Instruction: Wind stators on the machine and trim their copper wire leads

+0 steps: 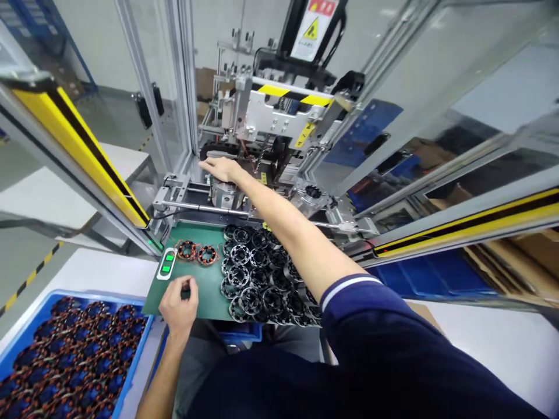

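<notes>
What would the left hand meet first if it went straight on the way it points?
The left hand would probably meet the left copper-wound ring on the green mat, though its height is unclear.

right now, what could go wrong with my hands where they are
The right hand is inside the machine frame, over a silver metal cylinder, so it could get pinched if anything there moves. The left hand is near the white box with two green lights and might bump it. The crowded black-and-silver rings reach the green tabletop's front edge; a nudge could tip one off.
</notes>
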`<act>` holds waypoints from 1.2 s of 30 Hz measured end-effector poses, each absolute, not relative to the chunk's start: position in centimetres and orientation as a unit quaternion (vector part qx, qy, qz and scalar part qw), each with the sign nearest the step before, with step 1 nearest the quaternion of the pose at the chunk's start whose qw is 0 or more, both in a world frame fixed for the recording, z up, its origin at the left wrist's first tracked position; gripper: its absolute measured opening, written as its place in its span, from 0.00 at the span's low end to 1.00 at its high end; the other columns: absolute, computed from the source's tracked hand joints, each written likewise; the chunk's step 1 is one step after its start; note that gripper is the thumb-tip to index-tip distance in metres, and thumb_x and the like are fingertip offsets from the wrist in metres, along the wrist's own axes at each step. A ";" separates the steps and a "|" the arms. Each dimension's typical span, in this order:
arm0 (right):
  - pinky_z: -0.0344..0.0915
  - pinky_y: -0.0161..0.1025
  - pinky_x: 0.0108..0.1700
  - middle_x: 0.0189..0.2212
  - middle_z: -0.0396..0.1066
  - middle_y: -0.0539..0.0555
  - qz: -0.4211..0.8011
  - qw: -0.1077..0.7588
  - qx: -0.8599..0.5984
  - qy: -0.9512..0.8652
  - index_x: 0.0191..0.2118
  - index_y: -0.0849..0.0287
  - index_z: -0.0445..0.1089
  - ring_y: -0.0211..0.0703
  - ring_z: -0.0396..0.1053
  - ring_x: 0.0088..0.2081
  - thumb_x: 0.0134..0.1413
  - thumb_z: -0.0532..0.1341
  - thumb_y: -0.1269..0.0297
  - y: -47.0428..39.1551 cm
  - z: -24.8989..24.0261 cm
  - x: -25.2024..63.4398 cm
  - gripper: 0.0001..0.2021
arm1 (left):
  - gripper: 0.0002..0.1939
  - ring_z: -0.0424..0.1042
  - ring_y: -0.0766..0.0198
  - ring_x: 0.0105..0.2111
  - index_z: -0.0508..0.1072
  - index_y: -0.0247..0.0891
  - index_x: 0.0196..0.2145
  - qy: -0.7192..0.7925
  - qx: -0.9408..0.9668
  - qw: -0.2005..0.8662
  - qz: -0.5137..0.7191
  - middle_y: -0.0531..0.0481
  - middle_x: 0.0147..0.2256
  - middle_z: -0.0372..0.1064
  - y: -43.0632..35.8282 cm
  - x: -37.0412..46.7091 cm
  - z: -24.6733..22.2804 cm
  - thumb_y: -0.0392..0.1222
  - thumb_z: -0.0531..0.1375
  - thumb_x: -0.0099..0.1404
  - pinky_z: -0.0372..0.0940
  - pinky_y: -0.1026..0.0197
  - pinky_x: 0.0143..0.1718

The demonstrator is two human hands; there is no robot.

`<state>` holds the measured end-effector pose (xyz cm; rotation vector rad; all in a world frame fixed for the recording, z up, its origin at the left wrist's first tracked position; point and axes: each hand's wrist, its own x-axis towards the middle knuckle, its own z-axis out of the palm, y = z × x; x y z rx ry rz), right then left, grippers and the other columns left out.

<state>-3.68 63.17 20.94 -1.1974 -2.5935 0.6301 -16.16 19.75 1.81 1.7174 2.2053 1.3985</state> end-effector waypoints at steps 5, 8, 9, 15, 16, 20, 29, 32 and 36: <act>0.73 0.48 0.73 0.54 0.88 0.51 0.216 0.233 -0.339 -0.886 0.54 0.56 0.83 0.42 0.81 0.58 0.74 0.34 0.13 59.9 23.4 -0.9 0.56 | 0.06 0.87 0.42 0.39 0.78 0.54 0.48 0.721 0.537 0.048 0.435 0.44 0.40 0.84 19.6 -16.3 2.4 0.49 0.61 0.87 0.79 0.39 0.45; 0.82 0.51 0.58 0.47 0.89 0.54 0.278 0.357 -0.302 -0.839 0.52 0.52 0.86 0.49 0.85 0.47 0.74 0.44 0.12 58.9 25.6 6.7 0.50 | 0.06 0.87 0.39 0.40 0.78 0.55 0.48 0.726 0.522 0.065 0.444 0.44 0.40 0.85 19.5 -16.1 2.3 0.52 0.61 0.86 0.79 0.36 0.47; 0.83 0.52 0.56 0.45 0.89 0.55 0.282 0.389 -0.316 -0.818 0.51 0.51 0.87 0.51 0.86 0.46 0.74 0.48 0.12 59.0 26.1 9.9 0.48 | 0.07 0.87 0.39 0.39 0.77 0.55 0.48 0.728 0.516 0.068 0.446 0.43 0.40 0.85 19.5 -16.1 2.2 0.52 0.61 0.86 0.79 0.35 0.47; 0.75 0.63 0.74 0.63 0.87 0.59 0.194 0.265 -0.518 -0.790 0.70 0.50 0.81 0.57 0.85 0.56 0.77 0.40 0.16 62.0 22.6 25.2 0.50 | 0.10 0.87 0.36 0.39 0.77 0.55 0.46 0.749 0.494 0.079 0.434 0.44 0.38 0.84 19.4 -15.8 2.8 0.57 0.60 0.84 0.78 0.34 0.46; 0.71 0.65 0.78 0.69 0.84 0.59 0.188 0.231 -0.537 -0.789 0.72 0.49 0.79 0.60 0.83 0.63 0.78 0.44 0.17 62.4 21.3 26.1 0.48 | 0.10 0.87 0.36 0.39 0.78 0.56 0.45 0.753 0.492 0.079 0.430 0.44 0.38 0.84 19.3 -15.7 3.0 0.57 0.60 0.84 0.78 0.34 0.46; 0.66 0.68 0.80 0.69 0.84 0.57 0.198 0.188 -0.551 -0.789 0.65 0.48 0.82 0.66 0.77 0.71 0.81 0.52 0.25 62.7 18.3 26.5 0.37 | 0.10 0.87 0.38 0.40 0.77 0.55 0.46 0.767 0.482 0.069 0.418 0.44 0.39 0.85 19.5 -15.6 3.6 0.57 0.60 0.84 0.79 0.36 0.49; 0.63 0.61 0.81 0.69 0.84 0.63 0.124 0.304 -0.481 -0.813 0.66 0.57 0.81 0.59 0.74 0.69 0.82 0.55 0.38 56.5 24.4 25.9 0.31 | 0.13 0.82 0.54 0.35 0.82 0.43 0.46 0.771 0.509 0.052 0.380 0.48 0.34 0.81 19.8 -15.6 4.8 0.53 0.65 0.84 0.75 0.51 0.42; 0.71 0.62 0.76 0.67 0.85 0.61 0.101 0.423 -0.460 -0.774 0.66 0.53 0.82 0.61 0.79 0.66 0.81 0.56 0.41 49.6 24.5 29.4 0.29 | 0.12 0.78 0.55 0.34 0.83 0.42 0.46 0.762 0.537 0.054 0.357 0.50 0.33 0.79 19.8 -15.6 5.1 0.52 0.66 0.83 0.69 0.54 0.39; 0.80 0.62 0.68 0.58 0.88 0.57 0.131 0.483 -0.512 -0.698 0.61 0.44 0.85 0.63 0.86 0.58 0.79 0.60 0.38 36.1 18.9 36.3 0.23 | 0.11 0.73 0.57 0.30 0.83 0.43 0.44 0.751 0.562 0.055 0.341 0.52 0.30 0.73 20.2 -15.5 5.4 0.52 0.66 0.81 0.61 0.57 0.36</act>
